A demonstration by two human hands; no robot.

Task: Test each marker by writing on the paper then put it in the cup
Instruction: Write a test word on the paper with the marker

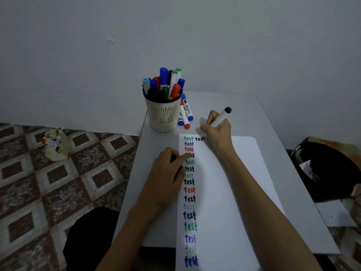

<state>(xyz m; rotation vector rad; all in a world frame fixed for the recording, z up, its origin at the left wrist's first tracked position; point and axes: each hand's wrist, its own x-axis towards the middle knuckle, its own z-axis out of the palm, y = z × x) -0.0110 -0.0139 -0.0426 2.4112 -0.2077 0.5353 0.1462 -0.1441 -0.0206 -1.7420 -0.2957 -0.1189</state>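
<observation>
Marker (220, 118) gripped pen-style in right hand (216, 130), "test" being written on paper (224, 182). Paper pinned by left hand (166, 173), dark cap (172, 159) apparently curled inside. Cup (164, 114) set close.

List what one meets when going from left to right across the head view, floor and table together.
box of markers on the floor → cup → loose markers beside it → right hand with its marker → black bin

Home rm: patterned floor tiles (58, 182), low table (273, 118), bare wall (175, 26).
</observation>
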